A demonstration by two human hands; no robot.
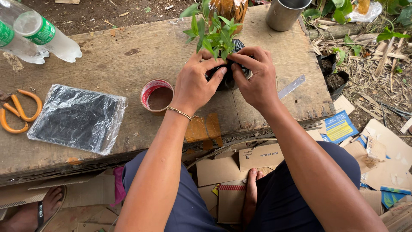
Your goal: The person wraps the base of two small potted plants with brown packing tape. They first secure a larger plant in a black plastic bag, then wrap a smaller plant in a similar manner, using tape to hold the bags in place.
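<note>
You have two plastic bottles (38, 36) at the bench's far left corner and one roll of tape (157, 95). There's one pair of orange scissors (19, 111), one metal cup (284, 13) and one seedling (212, 30).

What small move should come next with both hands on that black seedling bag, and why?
Probably keep the left hand steadying the black seedling bag while the right hand presses its rim in around the green plant. Both hands already pinch the bag's top, and the tape roll lies just beside the left wrist.
</note>
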